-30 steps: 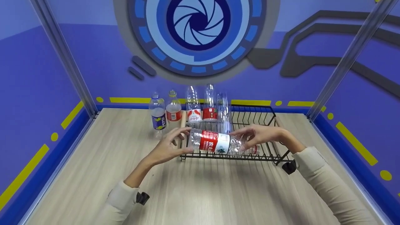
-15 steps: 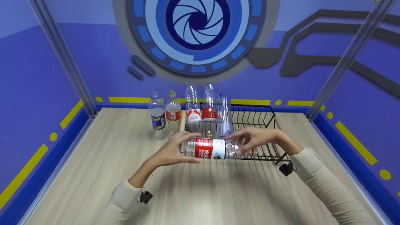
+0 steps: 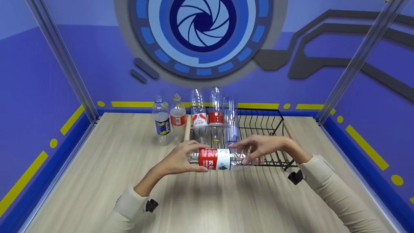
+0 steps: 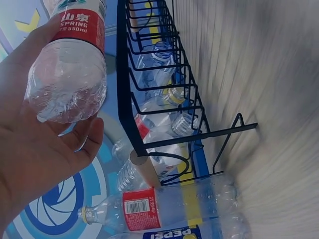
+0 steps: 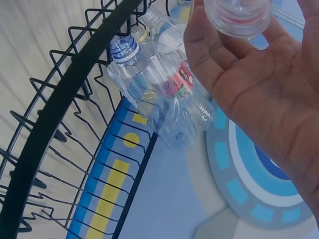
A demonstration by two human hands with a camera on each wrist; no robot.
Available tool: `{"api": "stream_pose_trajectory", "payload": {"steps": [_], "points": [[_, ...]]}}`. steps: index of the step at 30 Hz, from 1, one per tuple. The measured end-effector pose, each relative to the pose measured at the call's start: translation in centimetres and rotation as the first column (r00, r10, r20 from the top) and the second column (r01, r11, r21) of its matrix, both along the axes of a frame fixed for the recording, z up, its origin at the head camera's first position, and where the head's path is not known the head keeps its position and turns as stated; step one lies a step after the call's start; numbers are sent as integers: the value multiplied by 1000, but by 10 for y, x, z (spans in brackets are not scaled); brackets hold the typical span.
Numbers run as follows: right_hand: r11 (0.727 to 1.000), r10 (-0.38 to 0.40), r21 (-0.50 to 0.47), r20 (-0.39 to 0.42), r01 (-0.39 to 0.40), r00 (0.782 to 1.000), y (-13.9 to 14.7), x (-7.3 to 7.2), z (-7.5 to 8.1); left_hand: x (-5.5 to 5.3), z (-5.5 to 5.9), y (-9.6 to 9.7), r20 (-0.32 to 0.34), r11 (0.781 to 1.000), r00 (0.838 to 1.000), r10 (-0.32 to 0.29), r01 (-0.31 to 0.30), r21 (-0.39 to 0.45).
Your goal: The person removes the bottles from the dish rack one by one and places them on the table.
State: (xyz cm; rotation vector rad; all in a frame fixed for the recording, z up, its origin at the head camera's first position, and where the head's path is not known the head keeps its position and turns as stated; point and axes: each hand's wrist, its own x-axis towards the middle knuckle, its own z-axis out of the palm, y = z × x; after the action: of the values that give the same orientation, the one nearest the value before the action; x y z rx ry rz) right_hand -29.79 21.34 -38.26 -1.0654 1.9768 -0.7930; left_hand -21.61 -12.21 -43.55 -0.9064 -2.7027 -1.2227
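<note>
A clear plastic water bottle (image 3: 207,158) with a red and white label lies level in the air, before the front of a black wire dish rack (image 3: 258,109). My left hand (image 3: 179,159) holds its base end between thumb and fingers; the left wrist view shows the bottle's ribbed bottom (image 4: 70,84). At the neck end, my right hand (image 3: 263,147) grips with thumb and fingers. From the right wrist, the bottle's clear mouth (image 5: 239,17) is seen between the fingers. Several clear bottles (image 3: 215,117) stand neck down in the rack's left part.
Left of the rack stand two upright bottles, one with a blue Pepsi label (image 3: 162,126) and one with a red label (image 3: 178,119). A wooden bar (image 3: 188,127) edges the rack's left side. Behind rises a blue patterned wall (image 3: 106,64); wood-grain tabletop (image 3: 207,200) lies in front.
Both hands have brought the bottle toward me and slightly left, from over the rack's front to just before it. The bottle has turned from slightly tilted to nearly level.
</note>
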Motion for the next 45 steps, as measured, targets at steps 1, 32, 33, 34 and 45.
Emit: {"api": "stream_pose_trajectory", "payload": {"steps": [1,32,33,34,45], "points": [[1000,9,-5,-11,-9,1000,2,0,-1,0,-1,0,-19,1000,1000,2,-3,-10],[783,-616,-181,-98,595,782,177,-50,-32,-2,-11,-88,210,852,916,343,-397,340],[779,-621,-182,-95,600,778,178,-50,-33,-2,-11,-91,214,842,910,355,-410,350],[777,-623,-183,-95,602,776,180,-50,-34,-2,-10,-94,218,833,904,367,-424,356],[793,-601,-162,-49,587,798,194,-49,-46,-13,-18,-121,309,728,809,500,-586,355]]}}
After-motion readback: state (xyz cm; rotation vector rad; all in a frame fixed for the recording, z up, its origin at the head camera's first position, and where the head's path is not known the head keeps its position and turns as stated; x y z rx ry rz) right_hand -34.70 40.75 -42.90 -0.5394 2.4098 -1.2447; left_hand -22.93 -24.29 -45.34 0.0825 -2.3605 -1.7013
